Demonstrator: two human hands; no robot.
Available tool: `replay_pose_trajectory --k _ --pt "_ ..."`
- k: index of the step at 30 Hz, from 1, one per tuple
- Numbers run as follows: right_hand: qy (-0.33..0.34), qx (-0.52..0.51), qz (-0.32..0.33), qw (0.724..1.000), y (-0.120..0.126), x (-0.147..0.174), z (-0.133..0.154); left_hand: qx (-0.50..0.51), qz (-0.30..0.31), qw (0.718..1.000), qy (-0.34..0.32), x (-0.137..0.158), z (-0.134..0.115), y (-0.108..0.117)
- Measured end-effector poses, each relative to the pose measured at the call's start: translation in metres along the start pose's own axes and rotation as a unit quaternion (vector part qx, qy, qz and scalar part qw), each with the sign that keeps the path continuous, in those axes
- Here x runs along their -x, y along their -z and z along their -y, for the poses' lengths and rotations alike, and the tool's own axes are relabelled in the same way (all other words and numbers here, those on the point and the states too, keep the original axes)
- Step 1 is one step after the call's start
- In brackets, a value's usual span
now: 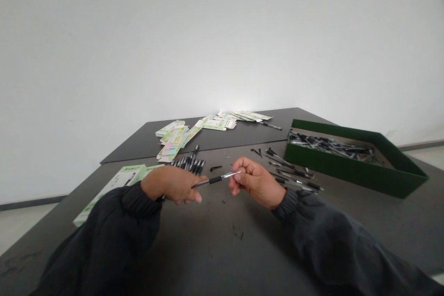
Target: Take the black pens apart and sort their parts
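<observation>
A clear gel pen with a black grip (215, 179) lies slantwise between my two hands above the dark table. Its rear end is in my left hand (173, 184), closed around the barrel. The thumb and fingers of my right hand (255, 182) pinch the pen's silver tip end; whether a small part is also between them is hidden. Behind my left hand lies a row of capped pens (189, 162). Several uncapped pens (294, 173) lie loosely to the right of my right hand. A small black cap piece (215, 167) rests between and beyond the hands.
At the right stands a green box (347, 173) holding many pens (329, 145). Flattened green-and-white cartons (217, 123) spread across the table's far part, with a single pen (272, 126) beside them. More cartons (114, 187) lie at the left, partly behind my sleeve.
</observation>
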State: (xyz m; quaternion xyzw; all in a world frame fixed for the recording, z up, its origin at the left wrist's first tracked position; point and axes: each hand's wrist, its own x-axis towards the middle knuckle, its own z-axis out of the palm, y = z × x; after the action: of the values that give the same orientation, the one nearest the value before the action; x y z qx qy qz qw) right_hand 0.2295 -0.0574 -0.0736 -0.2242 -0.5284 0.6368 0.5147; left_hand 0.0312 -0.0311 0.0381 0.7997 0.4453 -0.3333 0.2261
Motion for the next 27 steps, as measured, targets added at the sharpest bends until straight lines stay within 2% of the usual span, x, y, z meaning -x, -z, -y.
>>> replay_pose_trajectory --k 4,9,16,21,27 --pt "0.019 0.073 0.009 0.997 -0.003 0.0 -0.001 -0.024 -0.01 1.0 0.0 0.0 0.0 -0.001" --pt "0.026 0.184 -0.016 0.982 -0.007 0.004 0.001 -0.037 -0.011 0.999 -0.008 -0.001 0.001 -0.002" --pt "0.087 0.406 -0.036 0.909 -0.012 0.012 0.013 -0.077 -0.028 0.996 -0.019 0.002 0.0 -0.002" --pt "0.109 0.46 -0.046 0.88 -0.016 0.015 0.016 -0.139 -0.056 0.988 -0.024 0.002 0.002 -0.004" --pt "0.122 0.493 -0.051 0.86 -0.02 0.017 0.016 -0.152 -0.064 0.986 -0.015 0.007 -0.001 -0.005"
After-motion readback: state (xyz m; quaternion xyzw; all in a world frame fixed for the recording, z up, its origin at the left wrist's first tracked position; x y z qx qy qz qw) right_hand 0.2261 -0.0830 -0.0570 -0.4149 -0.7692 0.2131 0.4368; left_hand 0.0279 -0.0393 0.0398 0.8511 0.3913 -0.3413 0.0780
